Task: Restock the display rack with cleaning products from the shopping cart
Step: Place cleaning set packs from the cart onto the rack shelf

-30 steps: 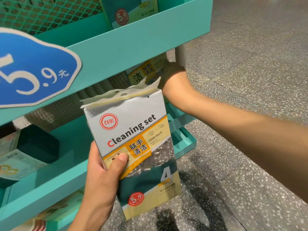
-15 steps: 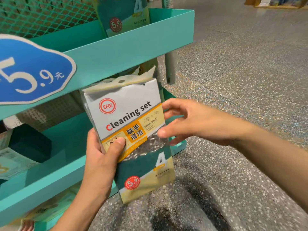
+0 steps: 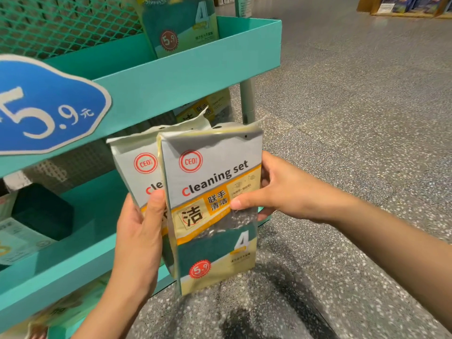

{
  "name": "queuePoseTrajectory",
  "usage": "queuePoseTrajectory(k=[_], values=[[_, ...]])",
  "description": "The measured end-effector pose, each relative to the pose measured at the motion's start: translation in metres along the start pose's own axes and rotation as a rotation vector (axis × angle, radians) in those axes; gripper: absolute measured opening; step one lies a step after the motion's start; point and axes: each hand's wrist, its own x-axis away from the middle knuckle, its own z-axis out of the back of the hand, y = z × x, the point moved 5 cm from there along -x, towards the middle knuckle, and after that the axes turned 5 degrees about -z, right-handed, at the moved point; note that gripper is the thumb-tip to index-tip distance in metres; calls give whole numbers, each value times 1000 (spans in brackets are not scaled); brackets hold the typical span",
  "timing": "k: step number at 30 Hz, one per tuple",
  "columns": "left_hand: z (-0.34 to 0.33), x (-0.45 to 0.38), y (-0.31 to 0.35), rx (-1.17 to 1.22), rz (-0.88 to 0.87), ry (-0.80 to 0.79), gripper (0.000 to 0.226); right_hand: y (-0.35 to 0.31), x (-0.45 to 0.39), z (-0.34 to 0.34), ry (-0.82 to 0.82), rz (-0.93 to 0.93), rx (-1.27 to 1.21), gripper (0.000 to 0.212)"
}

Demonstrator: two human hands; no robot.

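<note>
Two "cleaning set" packs are held upright in front of the teal display rack [image 3: 186, 69]. My right hand [image 3: 276, 192] grips the front pack [image 3: 215, 216] at its right edge, thumb pressed on the yellow label. My left hand [image 3: 141, 231] grips the rear pack [image 3: 139, 172] from the left, thumb on its front; the front pack overlaps and hides most of it. Another pack [image 3: 183, 28] stands in the top tray, and one [image 3: 208, 108] leans at the back right of the middle shelf.
A blue 5.9 price sign [image 3: 46, 106] hangs on the top tray's front. Dark green and pale packs [image 3: 36, 221] lie on the middle shelf at left. A grey rack post [image 3: 247, 101] stands at the right corner. Speckled floor spreads to the right; wooden shelving [image 3: 403, 6] is far off.
My right hand came out from the middle shelf and now grips a second pack, held over the first one. The view has lifted slightly.
</note>
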Motion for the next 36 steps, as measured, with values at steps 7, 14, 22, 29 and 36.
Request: queuePoseTrajectory(k=[7, 14, 22, 29, 36], values=[[14, 6, 0, -5, -43, 60, 79, -27, 23, 35, 58, 137, -10, 47], [30, 8, -9, 46, -16, 166, 48, -54, 37, 89, 405, 364, -8, 75], [26, 9, -4, 18, -16, 161, 45, -33, 3, 79, 480, 355, 16, 57], [26, 11, -2, 14, 14, 163, 40, -11, -29, 61, 374, 249, 104, 53], [26, 13, 1, -21, 43, 141, 82, -23, -57, 53, 360, 198, 195, 49]])
